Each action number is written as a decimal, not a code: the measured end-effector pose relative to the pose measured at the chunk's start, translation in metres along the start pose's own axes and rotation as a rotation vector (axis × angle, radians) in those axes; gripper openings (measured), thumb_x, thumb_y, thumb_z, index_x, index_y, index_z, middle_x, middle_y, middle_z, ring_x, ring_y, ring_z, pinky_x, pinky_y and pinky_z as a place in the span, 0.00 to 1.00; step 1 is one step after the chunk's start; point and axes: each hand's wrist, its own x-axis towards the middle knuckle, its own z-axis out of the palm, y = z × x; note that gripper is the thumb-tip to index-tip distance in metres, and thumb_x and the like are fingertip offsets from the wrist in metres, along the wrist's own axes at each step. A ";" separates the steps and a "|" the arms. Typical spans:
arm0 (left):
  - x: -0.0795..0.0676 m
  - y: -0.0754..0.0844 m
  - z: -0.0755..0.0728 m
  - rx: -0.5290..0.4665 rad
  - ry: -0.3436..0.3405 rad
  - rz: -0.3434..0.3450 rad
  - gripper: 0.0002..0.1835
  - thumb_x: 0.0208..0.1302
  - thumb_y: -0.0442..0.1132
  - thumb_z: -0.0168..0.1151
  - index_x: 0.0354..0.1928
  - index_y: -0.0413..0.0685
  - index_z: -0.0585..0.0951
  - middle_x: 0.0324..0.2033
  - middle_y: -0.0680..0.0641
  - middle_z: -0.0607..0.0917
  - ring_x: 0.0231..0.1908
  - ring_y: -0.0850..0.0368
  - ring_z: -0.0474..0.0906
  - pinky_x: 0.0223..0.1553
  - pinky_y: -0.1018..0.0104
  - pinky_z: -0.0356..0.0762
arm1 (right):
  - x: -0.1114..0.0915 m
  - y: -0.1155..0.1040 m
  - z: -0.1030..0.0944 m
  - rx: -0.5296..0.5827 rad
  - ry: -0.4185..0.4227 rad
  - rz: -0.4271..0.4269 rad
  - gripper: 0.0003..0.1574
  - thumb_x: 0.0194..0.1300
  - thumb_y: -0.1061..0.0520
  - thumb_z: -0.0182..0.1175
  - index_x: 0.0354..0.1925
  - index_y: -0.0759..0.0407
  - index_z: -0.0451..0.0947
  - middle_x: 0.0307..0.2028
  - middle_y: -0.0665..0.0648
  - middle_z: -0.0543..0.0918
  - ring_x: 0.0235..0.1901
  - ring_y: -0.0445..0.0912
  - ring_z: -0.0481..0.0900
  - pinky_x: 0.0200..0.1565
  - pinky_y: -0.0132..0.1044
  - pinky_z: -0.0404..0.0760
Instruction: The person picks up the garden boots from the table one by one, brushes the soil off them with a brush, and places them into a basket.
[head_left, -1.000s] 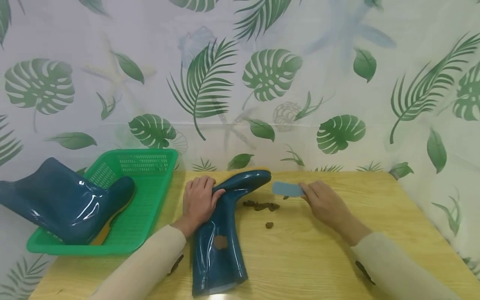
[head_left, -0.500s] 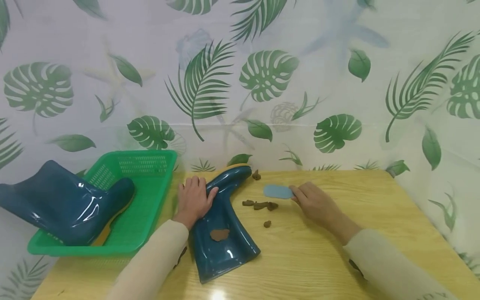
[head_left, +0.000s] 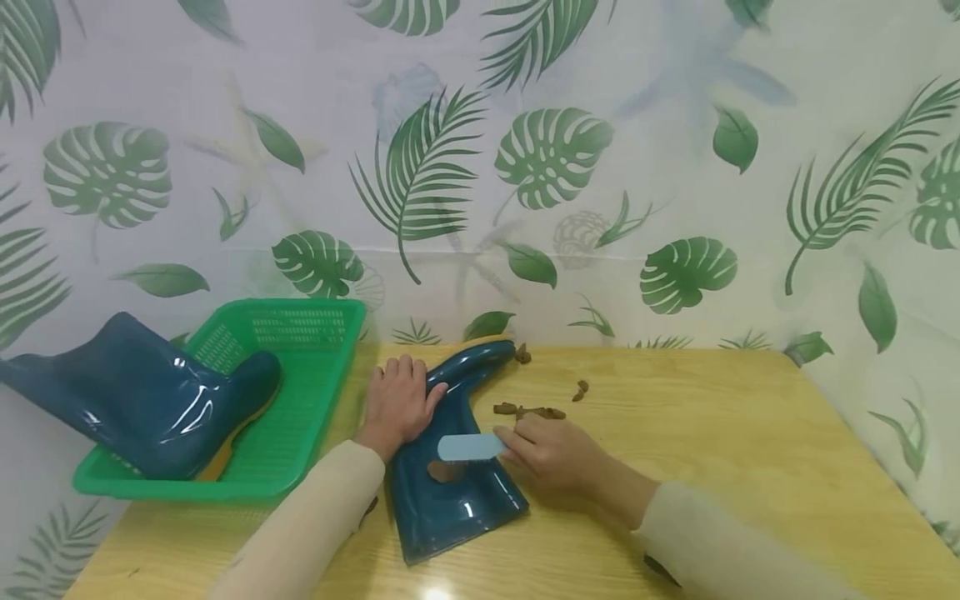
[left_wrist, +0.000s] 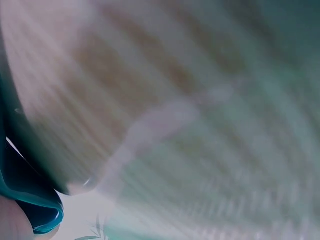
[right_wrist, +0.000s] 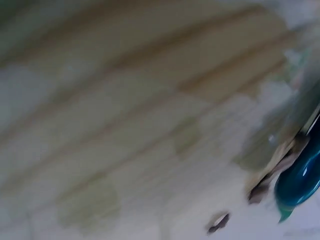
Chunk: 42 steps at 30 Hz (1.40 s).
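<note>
A dark blue rain boot (head_left: 457,521) lies on the table, its opening towards me and its toe pointing away to the right. My left hand (head_left: 397,404) grips it around the heel and ankle, the thumb lying across the blue surface. On the shaft shows a brown mud patch (head_left: 446,472). My right hand (head_left: 555,454) holds a light blue brush (head_left: 471,447) by its end, and the brush overlaps the upper edge of the patch. In the right wrist view only part of the boot (right_wrist: 302,177) shows at the right edge; the hand's work is hidden there.
At the left a green basket (head_left: 322,417) holds a second blue boot (head_left: 168,404), its shaft reaching past the rim. Several brown mud clumps (head_left: 528,412) lie on the wooden table (head_left: 712,425) beside the boot. A leaf-printed sheet (head_left: 450,208) hangs behind.
My left hand has turned the boot so its patch side faces up more and its opening points further right. My right hand has brought the brush leftward and nearer, over the shaft.
</note>
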 end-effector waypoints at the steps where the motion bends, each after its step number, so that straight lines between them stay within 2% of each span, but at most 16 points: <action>1: 0.000 0.001 0.002 0.004 0.007 0.007 0.32 0.74 0.66 0.37 0.53 0.44 0.72 0.42 0.42 0.73 0.45 0.45 0.69 0.48 0.50 0.69 | 0.004 -0.006 0.002 0.006 -0.021 0.014 0.21 0.76 0.51 0.52 0.52 0.65 0.82 0.28 0.51 0.77 0.26 0.41 0.72 0.27 0.30 0.75; 5: -0.001 0.004 0.004 0.015 0.041 0.026 0.31 0.75 0.65 0.37 0.51 0.44 0.73 0.41 0.43 0.73 0.43 0.46 0.70 0.46 0.51 0.69 | 0.015 -0.018 0.007 -0.005 -0.112 0.124 0.21 0.75 0.50 0.55 0.54 0.63 0.81 0.30 0.52 0.76 0.27 0.42 0.72 0.27 0.32 0.75; 7: -0.001 0.004 0.004 0.022 0.053 0.033 0.31 0.76 0.64 0.35 0.51 0.44 0.73 0.40 0.43 0.73 0.43 0.46 0.70 0.46 0.51 0.68 | 0.018 -0.020 0.010 -0.041 -0.140 0.140 0.21 0.74 0.49 0.56 0.54 0.64 0.81 0.31 0.53 0.76 0.27 0.43 0.72 0.27 0.32 0.76; 13: -0.001 0.003 -0.001 0.037 0.076 0.042 0.29 0.77 0.63 0.37 0.51 0.43 0.73 0.41 0.42 0.74 0.42 0.46 0.70 0.47 0.50 0.70 | 0.024 -0.023 0.017 -0.138 -0.211 0.061 0.20 0.73 0.51 0.58 0.50 0.67 0.79 0.33 0.55 0.75 0.23 0.41 0.72 0.25 0.30 0.76; 16: -0.002 0.001 -0.005 0.038 0.078 0.037 0.29 0.77 0.62 0.38 0.50 0.43 0.73 0.40 0.42 0.73 0.42 0.45 0.70 0.46 0.50 0.70 | 0.028 -0.025 0.017 -0.136 -0.270 0.045 0.21 0.74 0.51 0.57 0.52 0.68 0.78 0.34 0.54 0.76 0.23 0.39 0.74 0.25 0.29 0.76; 20: -0.002 0.000 -0.008 0.021 0.082 0.039 0.28 0.76 0.62 0.39 0.50 0.43 0.73 0.39 0.42 0.73 0.41 0.45 0.69 0.46 0.50 0.69 | 0.029 -0.027 0.015 -0.095 -0.328 0.008 0.23 0.75 0.50 0.55 0.54 0.68 0.80 0.37 0.55 0.81 0.29 0.40 0.82 0.30 0.30 0.81; 25: -0.002 0.001 -0.006 0.018 0.058 0.033 0.28 0.76 0.63 0.38 0.50 0.44 0.73 0.40 0.43 0.73 0.42 0.46 0.69 0.46 0.50 0.68 | 0.027 -0.026 0.012 -0.040 -0.338 -0.060 0.18 0.75 0.51 0.55 0.50 0.63 0.82 0.35 0.52 0.81 0.27 0.38 0.81 0.31 0.30 0.81; 29: -0.002 0.002 -0.003 0.028 0.057 0.029 0.28 0.76 0.63 0.37 0.50 0.45 0.72 0.40 0.43 0.73 0.43 0.46 0.69 0.47 0.50 0.68 | 0.025 -0.025 0.011 -0.015 -0.328 -0.073 0.16 0.74 0.51 0.55 0.49 0.61 0.81 0.33 0.50 0.79 0.25 0.37 0.78 0.30 0.30 0.80; 37: -0.003 0.002 0.002 0.039 0.057 0.030 0.29 0.76 0.64 0.36 0.49 0.45 0.73 0.39 0.44 0.72 0.41 0.47 0.69 0.45 0.52 0.67 | 0.014 -0.026 0.004 0.086 -0.348 -0.093 0.20 0.76 0.51 0.52 0.55 0.61 0.82 0.39 0.51 0.84 0.32 0.38 0.85 0.35 0.30 0.83; 42: -0.004 -0.001 0.002 0.045 0.060 0.037 0.28 0.76 0.63 0.36 0.48 0.45 0.72 0.37 0.44 0.71 0.40 0.47 0.68 0.44 0.52 0.67 | 0.008 -0.030 0.000 0.168 -0.317 -0.121 0.20 0.75 0.51 0.53 0.55 0.61 0.82 0.39 0.50 0.84 0.31 0.38 0.85 0.33 0.28 0.82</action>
